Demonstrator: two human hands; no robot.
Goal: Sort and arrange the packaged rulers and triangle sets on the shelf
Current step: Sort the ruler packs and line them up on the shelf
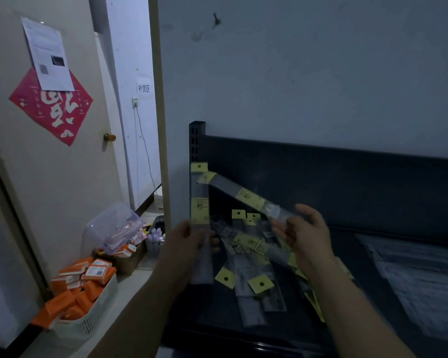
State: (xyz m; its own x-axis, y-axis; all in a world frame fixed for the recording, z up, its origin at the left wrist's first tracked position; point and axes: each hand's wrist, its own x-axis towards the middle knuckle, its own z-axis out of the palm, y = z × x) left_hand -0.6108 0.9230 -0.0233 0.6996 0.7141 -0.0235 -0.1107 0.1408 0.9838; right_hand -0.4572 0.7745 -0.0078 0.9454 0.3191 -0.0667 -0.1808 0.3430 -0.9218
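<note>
Left hand (189,241) pinches an upright packaged ruler (199,200) mid-length. Right hand (305,233) pinches a slanted packaged ruler (233,189) by its lower end, above the pile (251,257) on the shelf (347,192). The packs look light, stiff and probably slippery, so a mid-length hold seems steadier.

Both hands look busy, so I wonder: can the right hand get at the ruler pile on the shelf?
Probably yes: the pile lies just below the right hand, nothing between, though that hand already holds a ruler.
</note>
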